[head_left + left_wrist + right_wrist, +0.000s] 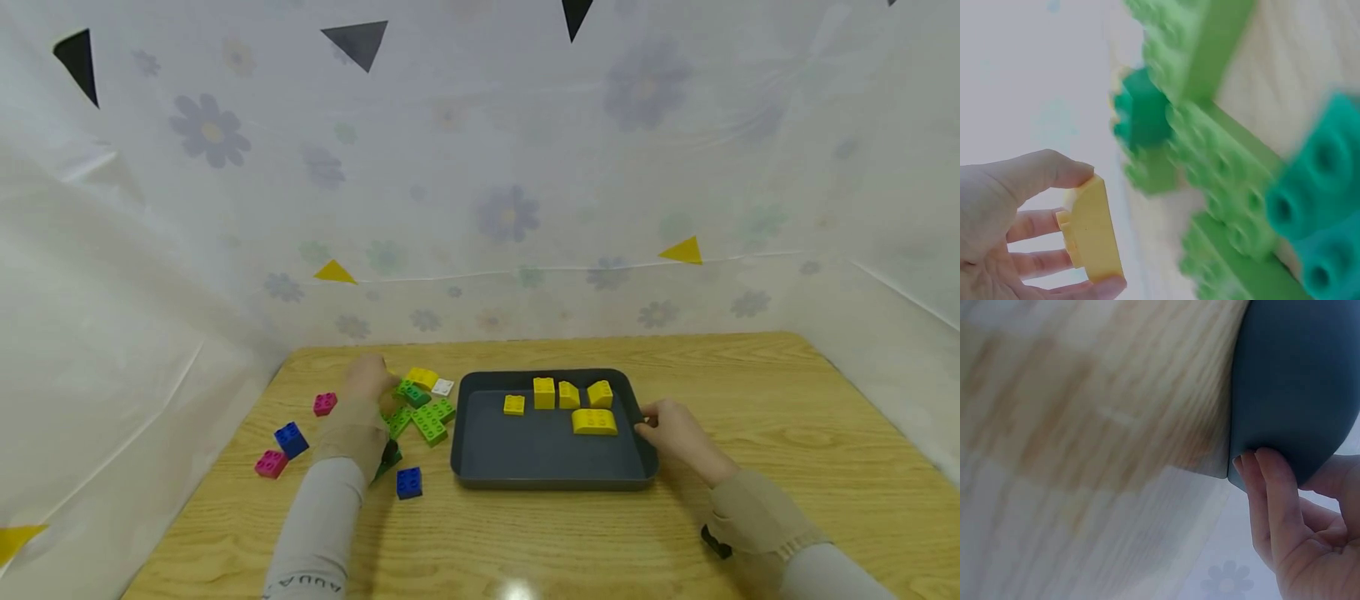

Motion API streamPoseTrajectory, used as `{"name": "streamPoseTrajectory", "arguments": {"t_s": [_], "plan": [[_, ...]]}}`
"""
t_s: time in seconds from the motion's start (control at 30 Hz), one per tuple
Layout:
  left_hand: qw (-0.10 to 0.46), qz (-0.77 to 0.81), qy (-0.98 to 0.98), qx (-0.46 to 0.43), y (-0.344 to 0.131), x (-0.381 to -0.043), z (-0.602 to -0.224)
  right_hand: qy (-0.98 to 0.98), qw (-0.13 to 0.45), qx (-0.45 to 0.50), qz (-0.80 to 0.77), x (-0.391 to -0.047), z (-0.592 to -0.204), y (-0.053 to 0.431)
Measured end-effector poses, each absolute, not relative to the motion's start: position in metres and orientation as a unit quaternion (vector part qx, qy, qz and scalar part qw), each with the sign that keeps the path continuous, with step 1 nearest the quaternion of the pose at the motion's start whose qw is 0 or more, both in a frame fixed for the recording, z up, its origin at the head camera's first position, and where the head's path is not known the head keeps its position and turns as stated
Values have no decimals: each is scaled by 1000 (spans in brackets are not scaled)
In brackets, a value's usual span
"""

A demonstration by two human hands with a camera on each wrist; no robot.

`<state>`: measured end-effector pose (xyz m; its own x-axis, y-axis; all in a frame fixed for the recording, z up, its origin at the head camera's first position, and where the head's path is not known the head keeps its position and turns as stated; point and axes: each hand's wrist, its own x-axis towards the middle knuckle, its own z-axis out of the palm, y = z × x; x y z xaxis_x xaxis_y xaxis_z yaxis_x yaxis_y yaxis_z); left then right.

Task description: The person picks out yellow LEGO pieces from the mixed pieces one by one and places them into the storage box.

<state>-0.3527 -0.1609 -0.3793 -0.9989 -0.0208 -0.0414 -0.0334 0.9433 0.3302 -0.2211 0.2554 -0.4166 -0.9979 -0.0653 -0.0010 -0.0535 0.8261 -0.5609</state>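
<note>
In the left wrist view my left hand (997, 225) pinches a yellow toy building brick (1097, 228) with a curved end, between thumb and fingers. The head view shows that hand over the far left of the table, above the green bricks (430, 425); the held brick is mostly hidden there. My right hand (678, 433) grips the right rim of a dark grey tray (517, 467), thumb and fingers on its wall. Inside the tray sit several yellow bricks (595, 422), most of them toward the back and right.
Left of the tray lie pink bricks (272, 463), blue bricks (408, 482), a white brick (442, 387) and a yellow brick (422, 377). The wooden table (555, 542) ends at a patterned curtain (480, 292) behind.
</note>
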Motion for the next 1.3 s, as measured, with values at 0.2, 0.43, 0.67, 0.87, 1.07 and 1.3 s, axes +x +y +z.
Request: {"name": "streamPoseTrajectory", "arguments": {"t_s": [0.2, 0.43, 0.67, 0.87, 1.07, 1.3], "plan": [[6, 196, 980, 22, -129, -347, -361, 956, 10, -30, -293, -221, -417, 256], [-8, 195, 977, 89, -90, -332, -339, 954, 13, -33, -299, -220, -417, 256], [-24, 193, 969, 149, -55, -319, -335, 952, 8, -38, -303, -219, -416, 256], [-3, 179, 966, 188, -30, -307, -339, 953, 6, -43, -300, -219, -417, 256], [32, 158, 961, 224, -8, -295, -340, 953, 6, -42, -299, -220, -417, 256], [62, 114, 956, 265, 14, -285, -351, 951, 9, -37, -306, -220, -416, 257]]}}
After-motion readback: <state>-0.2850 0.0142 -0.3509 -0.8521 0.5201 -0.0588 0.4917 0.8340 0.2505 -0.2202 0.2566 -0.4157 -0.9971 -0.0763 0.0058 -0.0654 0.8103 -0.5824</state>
